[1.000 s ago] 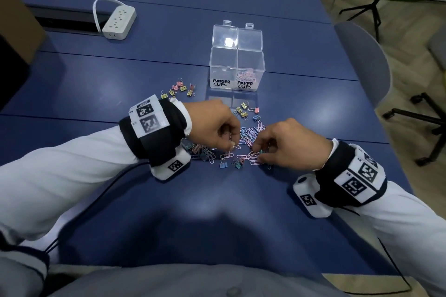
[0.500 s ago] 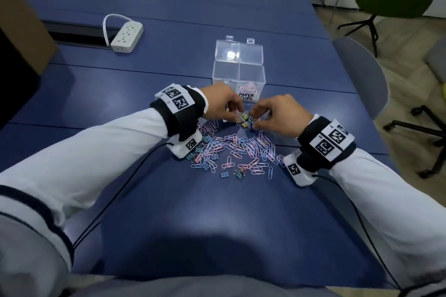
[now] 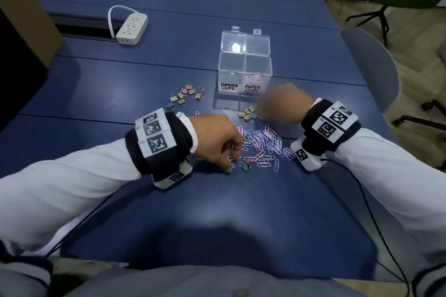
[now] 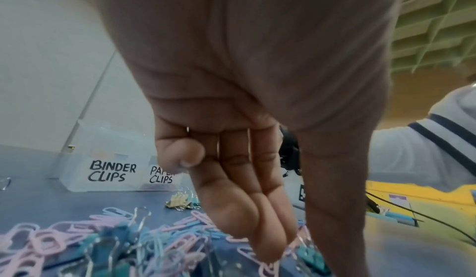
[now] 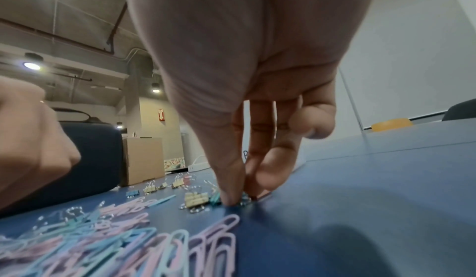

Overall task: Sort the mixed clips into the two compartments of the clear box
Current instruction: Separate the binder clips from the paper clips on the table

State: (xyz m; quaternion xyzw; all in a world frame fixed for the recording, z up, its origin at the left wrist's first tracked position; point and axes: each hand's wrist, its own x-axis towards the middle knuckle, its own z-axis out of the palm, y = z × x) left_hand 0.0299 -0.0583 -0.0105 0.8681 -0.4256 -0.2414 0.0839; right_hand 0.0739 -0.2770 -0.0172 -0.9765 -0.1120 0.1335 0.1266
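The clear box (image 3: 245, 69) stands open at the table's far middle, marked BINDER CLIPS on the left and PAPER CLIPS on the right; pink paper clips lie in the right compartment. A pile of pink and blue paper clips (image 3: 263, 143) spreads between my hands. My left hand (image 3: 230, 166) is curled at the pile's near edge, fingertips pinching a small blue binder clip (image 3: 233, 168); wire handles show between its fingers (image 4: 231, 179). My right hand (image 3: 260, 113), blurred, reaches down into a cluster of gold binder clips (image 3: 247, 113). My right hand (image 5: 244, 196) pinches a teal binder clip (image 5: 246, 199) on the table.
A second group of binder clips (image 3: 185, 96) lies left of the box. A white power strip (image 3: 131, 29) sits at the far left and a cardboard box (image 3: 21, 19) at the left edge. A grey chair (image 3: 369, 67) stands at the right. Cables trail from both wrists.
My left hand has pulled back from the clips by the box to the near edge of the pile. My right hand stays at the gold binder clips, still moving.
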